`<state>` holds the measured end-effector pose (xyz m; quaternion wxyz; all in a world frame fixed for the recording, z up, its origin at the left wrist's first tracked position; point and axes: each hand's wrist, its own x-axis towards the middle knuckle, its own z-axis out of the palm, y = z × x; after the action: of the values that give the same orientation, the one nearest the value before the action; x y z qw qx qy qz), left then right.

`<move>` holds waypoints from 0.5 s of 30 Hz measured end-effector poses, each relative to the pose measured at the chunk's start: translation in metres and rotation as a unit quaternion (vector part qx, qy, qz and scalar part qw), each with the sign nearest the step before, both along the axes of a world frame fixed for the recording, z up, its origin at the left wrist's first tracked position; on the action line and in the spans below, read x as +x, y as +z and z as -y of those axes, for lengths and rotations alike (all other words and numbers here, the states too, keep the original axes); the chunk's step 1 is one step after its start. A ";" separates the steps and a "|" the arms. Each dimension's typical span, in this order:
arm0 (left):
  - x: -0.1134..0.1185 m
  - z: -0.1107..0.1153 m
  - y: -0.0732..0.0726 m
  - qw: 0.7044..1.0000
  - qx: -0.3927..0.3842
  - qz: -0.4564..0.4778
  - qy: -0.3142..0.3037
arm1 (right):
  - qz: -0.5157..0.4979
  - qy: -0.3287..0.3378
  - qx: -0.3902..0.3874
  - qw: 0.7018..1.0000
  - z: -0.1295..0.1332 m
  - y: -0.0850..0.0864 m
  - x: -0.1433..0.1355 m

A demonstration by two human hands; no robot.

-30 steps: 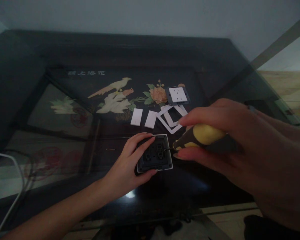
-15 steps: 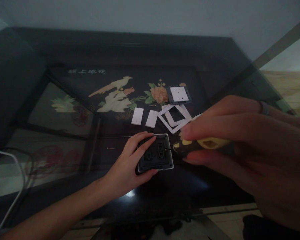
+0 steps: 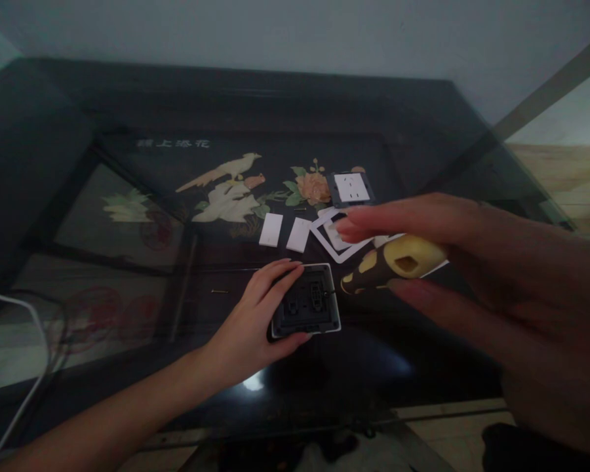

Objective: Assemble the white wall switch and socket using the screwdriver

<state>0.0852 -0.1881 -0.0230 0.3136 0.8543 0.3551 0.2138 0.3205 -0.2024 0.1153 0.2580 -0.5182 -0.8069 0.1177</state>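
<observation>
My left hand (image 3: 255, 314) is closed around a white-edged box holding a dark wall switch module (image 3: 307, 305), its fingers on the far edge and its thumb on the near one. A screwdriver (image 3: 388, 265) with a yellow and black handle leans with its tip at the module's right side. My right hand (image 3: 472, 275) has the handle between thumb and fingers; the forefinger is raised off it, while the thumb touches its lower side. Whether the tip sits on a screw is too dark to tell.
Beyond the box lie two white switch rocker plates (image 3: 271, 229), white square frames (image 3: 339, 252) and a socket module (image 3: 353, 189). A loose screw (image 3: 219, 291) lies left of my left hand. A white cable (image 3: 37, 321) hangs over the dark glossy table (image 3: 152, 98) at left.
The fingers of my right hand have spread and loosened around the screwdriver handle, uncovering more of it. My left hand and the box have stayed in place.
</observation>
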 end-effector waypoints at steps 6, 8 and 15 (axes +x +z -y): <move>0.000 -0.003 -0.001 1.000 -0.023 0.011 0.016 | -0.028 0.074 0.008 0.997 -0.014 -0.005 0.002; 0.000 -0.003 -0.002 1.000 -0.024 0.010 0.016 | -0.036 0.056 0.030 0.997 -0.017 -0.007 0.000; -0.008 -0.008 0.008 0.998 -0.045 0.051 0.010 | -0.051 0.032 0.012 0.998 -0.012 -0.009 -0.003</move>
<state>0.0767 -0.1801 -0.0146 0.3670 0.8240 0.3562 0.2437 0.3173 -0.1908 0.1065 0.3013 -0.4823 -0.8100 0.1428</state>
